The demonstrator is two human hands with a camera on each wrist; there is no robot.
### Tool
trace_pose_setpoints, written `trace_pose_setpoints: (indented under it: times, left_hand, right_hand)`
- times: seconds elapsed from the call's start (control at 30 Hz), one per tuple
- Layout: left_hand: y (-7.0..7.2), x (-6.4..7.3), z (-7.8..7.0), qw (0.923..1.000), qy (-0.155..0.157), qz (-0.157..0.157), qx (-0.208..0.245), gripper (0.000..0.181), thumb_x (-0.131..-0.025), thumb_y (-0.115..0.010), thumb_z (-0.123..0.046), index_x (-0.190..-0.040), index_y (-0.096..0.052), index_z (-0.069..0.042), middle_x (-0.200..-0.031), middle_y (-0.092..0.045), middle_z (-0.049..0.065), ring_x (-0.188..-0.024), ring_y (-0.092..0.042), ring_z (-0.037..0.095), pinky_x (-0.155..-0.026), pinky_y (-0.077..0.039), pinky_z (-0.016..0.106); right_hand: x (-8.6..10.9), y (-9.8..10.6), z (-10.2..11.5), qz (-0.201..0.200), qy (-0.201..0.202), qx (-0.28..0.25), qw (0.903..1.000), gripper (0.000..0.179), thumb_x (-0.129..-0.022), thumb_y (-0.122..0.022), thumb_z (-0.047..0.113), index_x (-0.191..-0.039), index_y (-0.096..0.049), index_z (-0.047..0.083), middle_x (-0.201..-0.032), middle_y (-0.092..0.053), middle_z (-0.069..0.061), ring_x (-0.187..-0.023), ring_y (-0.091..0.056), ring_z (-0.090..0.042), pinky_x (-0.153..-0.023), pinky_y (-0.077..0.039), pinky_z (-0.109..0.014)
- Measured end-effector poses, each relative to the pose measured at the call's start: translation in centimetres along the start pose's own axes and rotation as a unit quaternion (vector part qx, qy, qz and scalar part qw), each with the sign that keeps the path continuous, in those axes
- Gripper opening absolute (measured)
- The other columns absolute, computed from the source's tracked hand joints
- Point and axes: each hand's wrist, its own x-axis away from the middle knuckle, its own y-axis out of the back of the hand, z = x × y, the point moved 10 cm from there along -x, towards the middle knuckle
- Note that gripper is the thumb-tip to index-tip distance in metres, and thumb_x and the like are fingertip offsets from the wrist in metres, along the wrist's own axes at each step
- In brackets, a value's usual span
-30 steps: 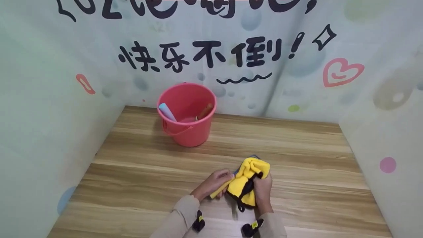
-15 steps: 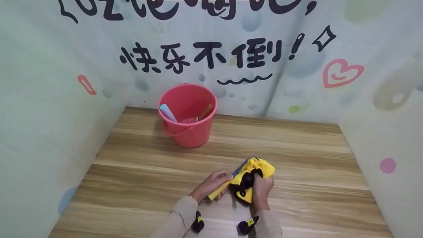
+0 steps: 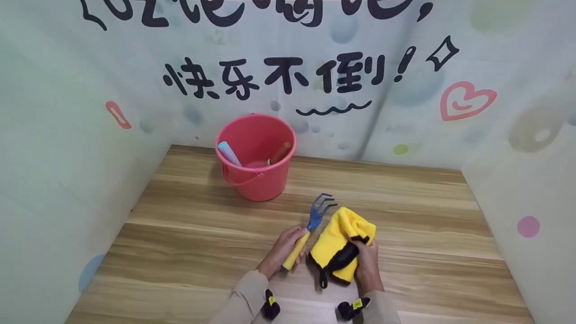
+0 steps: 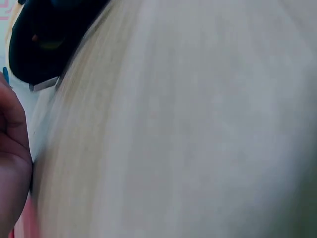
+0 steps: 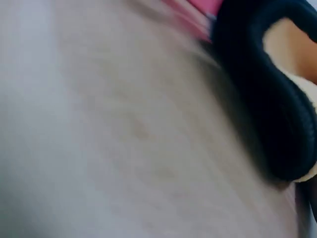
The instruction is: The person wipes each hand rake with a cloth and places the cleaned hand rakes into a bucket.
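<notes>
My left hand (image 3: 284,248) grips a small hand rake (image 3: 316,218) by its yellow handle, blue prongs pointing up and away. A yellow cloth with black edging (image 3: 330,237) is bunched in my right hand (image 3: 369,262), just right of the rake. Its black loop hangs at the lower corner. In the left wrist view only part of the left hand (image 4: 12,153) appears at the left edge. Thick black edging (image 5: 257,99) fills the upper right of the right wrist view.
Toward the back left stands a pink bucket (image 3: 263,184) with a thin carry handle. Inside it lean an item with a pale blue-violet handle (image 3: 229,154) and one with a brown handle (image 3: 280,152). Printed fabric walls (image 3: 414,135) border the wooden tabletop (image 3: 189,216).
The cloth, earlier wrapped over the rake's head, has come away to the right with my right hand. The blue prongs now show fully, and the rake points more upright.
</notes>
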Motion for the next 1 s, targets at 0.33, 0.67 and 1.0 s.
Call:
trace_pose_setpoints:
  times: [0.33,0.67,1.0]
  left_hand:
    - [-0.9,-0.3,0.4,0.9962,0.017,0.034,-0.078,0.033,-0.096,-0.049,-0.036,-0.092,-0.053,-0.003,-0.058,-0.052,0.003,-0.041,-0.047,0.011,-0.036,-0.042,0.023]
    - [-1.9,0.1,0.4,0.9888,0.027,0.078,-0.124,0.035,-0.093,-0.052,-0.039,-0.081,-0.048,-0.007,-0.057,-0.051,0.002,-0.042,-0.047,0.011,-0.036,-0.042,0.024]
    - [-1.8,0.1,0.6,0.9888,0.027,0.085,-0.119,0.031,-0.094,-0.052,-0.037,-0.078,-0.046,-0.011,-0.056,-0.050,0.002,-0.041,-0.046,0.011,-0.035,-0.042,0.023]
  right_hand:
    - [0.0,-2.0,0.3,0.112,0.020,0.125,0.9855,0.033,-0.073,-0.052,-0.015,-0.089,-0.066,0.010,-0.081,-0.061,0.008,-0.078,-0.056,-0.003,-0.074,-0.048,-0.016]
    - [-0.1,-1.8,0.4,0.049,0.059,0.159,0.9843,0.043,-0.071,-0.051,-0.015,-0.113,-0.056,-0.010,-0.092,-0.062,-0.002,-0.083,-0.055,-0.007,-0.075,-0.048,-0.017]
    - [0.1,-1.7,0.8,0.005,0.090,0.139,0.9862,0.036,-0.077,-0.054,-0.009,-0.113,-0.052,-0.008,-0.096,-0.059,-0.006,-0.083,-0.057,-0.006,-0.077,-0.050,-0.017]
